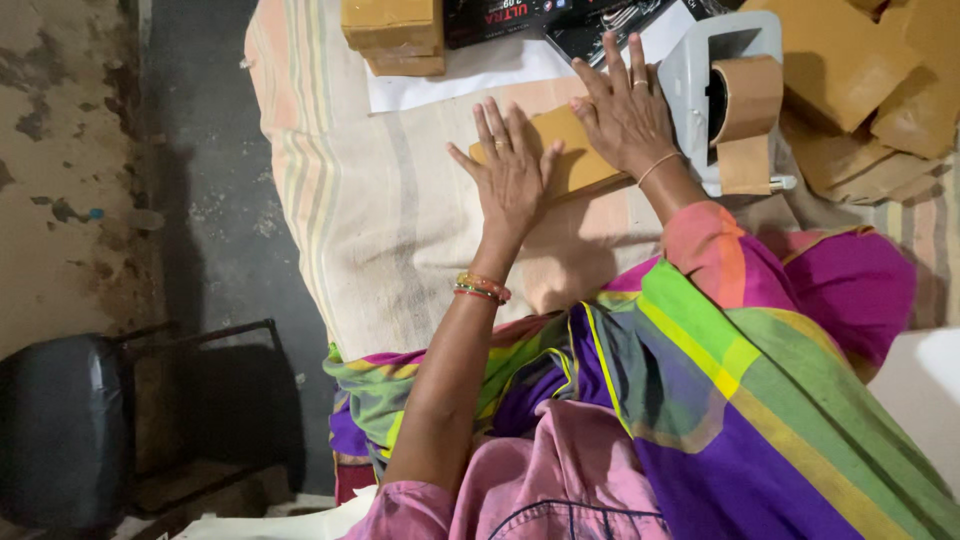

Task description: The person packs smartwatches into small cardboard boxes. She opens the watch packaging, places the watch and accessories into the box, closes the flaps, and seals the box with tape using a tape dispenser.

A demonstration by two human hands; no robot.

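Your palms hide much of the flat brown packet (568, 160) at upper centre of the frame, so its full outline is unclear; your left hand (512, 175) and right hand (625, 110) both lie spread flat on it, pressing, not gripping; one tape dispenser (725, 100) sits just right of it; two brown packets (395, 35) stack at the top, cut off; the pile (860, 80) at upper right is too jumbled to count; everything rests on a striped cloth (380, 220).
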